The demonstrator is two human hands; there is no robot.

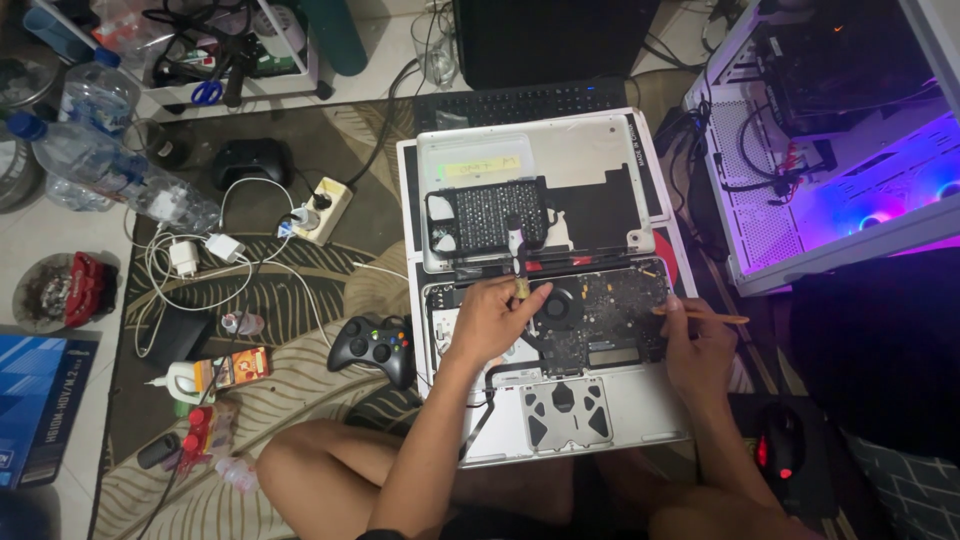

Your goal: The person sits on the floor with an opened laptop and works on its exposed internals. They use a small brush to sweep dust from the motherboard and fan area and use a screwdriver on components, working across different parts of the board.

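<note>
An opened silver laptop (560, 420) lies on the floor in front of me, its dark circuit board (610, 315) and round fan (558, 303) exposed. Its removed bottom cover (580, 150) lies just beyond, with a black perforated part (485, 213) on it. My left hand (490, 318) rests on the left of the board and grips a small yellow-handled screwdriver (520, 272) held upright. My right hand (695, 345) sits at the laptop's right edge and holds a thin brown stick (715, 317) pointing across the board.
A black game controller (375, 347) lies left of the laptop. A power strip (322, 210), white chargers and cables, plastic bottles (110, 170) and small glue bottles (205, 378) fill the left. A keyboard (520, 102) lies beyond; a lit computer case (850, 130) stands right; a mouse (780, 442) is by my right knee.
</note>
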